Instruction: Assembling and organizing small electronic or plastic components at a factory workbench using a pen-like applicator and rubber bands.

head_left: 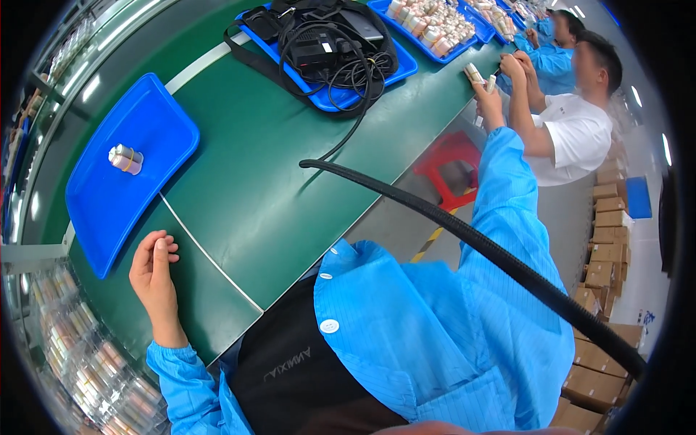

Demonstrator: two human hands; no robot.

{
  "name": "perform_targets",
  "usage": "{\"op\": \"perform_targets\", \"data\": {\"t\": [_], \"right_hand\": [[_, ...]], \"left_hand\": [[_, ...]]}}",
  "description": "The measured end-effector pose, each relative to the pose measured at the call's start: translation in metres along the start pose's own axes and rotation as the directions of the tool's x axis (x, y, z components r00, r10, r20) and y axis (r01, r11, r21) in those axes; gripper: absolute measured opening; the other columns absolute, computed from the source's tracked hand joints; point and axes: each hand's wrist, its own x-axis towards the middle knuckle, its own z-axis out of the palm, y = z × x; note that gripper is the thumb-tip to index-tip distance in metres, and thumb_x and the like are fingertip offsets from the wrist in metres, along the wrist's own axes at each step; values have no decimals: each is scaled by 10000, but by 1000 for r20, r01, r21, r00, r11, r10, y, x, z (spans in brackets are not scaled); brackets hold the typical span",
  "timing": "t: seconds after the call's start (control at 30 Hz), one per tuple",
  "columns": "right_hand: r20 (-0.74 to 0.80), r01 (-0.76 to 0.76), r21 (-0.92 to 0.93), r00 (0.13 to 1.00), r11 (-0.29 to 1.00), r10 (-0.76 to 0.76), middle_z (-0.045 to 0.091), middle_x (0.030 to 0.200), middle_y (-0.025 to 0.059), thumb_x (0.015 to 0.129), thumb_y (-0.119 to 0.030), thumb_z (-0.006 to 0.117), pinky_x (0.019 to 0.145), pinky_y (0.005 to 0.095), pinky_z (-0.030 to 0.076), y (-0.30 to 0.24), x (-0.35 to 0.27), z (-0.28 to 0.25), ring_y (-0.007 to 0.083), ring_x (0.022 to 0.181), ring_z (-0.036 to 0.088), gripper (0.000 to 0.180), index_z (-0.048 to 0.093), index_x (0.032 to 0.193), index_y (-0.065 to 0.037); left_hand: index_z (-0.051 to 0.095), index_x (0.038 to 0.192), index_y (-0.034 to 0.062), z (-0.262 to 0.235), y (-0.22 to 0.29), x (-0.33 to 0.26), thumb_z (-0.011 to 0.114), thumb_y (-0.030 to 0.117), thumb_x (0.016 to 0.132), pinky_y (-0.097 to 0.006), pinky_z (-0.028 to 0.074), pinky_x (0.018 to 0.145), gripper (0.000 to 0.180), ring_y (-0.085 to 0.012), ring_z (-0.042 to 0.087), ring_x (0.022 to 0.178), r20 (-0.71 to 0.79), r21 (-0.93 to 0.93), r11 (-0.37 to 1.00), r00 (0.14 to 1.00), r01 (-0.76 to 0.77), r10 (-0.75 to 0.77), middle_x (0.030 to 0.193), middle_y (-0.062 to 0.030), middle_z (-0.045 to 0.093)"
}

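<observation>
My left hand (154, 284) rests over the green table edge at the lower left, fingers loosely curled and apart, with nothing seen in it. Just beyond it is a blue tray (109, 210) holding one small bundle of pale tubes (126, 159) bound with a yellow band. My right hand (491, 106) reaches out to the upper right, past the table's edge. Its fingers are closed on small cream-coloured tubes (473, 73); how many is hard to make out. Close beside it are the hands (516, 67) of a co-worker in a white shirt.
A blue tray (409, 69) carries a black bag, a device and coiled cables. A thick black cable (449, 221) crosses in front of me. Farther off, blue trays (453, 52) are heaped with tubes. A red stool (446, 163) stands beside the table; cartons (609, 235) are stacked right.
</observation>
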Motion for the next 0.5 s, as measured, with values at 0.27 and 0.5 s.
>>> {"op": "perform_targets", "data": {"t": [0.27, 0.5], "right_hand": [[-101, 249, -558, 926, 791, -363, 693, 913, 84, 904, -371, 732, 608, 373, 516, 50, 5, -51, 226, 715, 638, 599, 578, 1370, -26], [499, 77, 359, 826, 930, -262, 527, 662, 2, 1007, -368, 606, 441, 224, 328, -61, -274, 4, 77, 480, 448, 399, 566, 746, -69]], "left_hand": [[693, 1129, -26, -2, -8, 3, 620, 145, 1017, -246, 525, 722, 217, -133, 665, 862, 39, 17, 1000, 999, -9, 8, 991, -85, 708], [719, 1060, 12, -1, 11, 21, 646, 139, 984, -278, 524, 722, 165, -155, 650, 817, -84, 203, 949, 961, -241, 262, 920, -62, 695]]}}
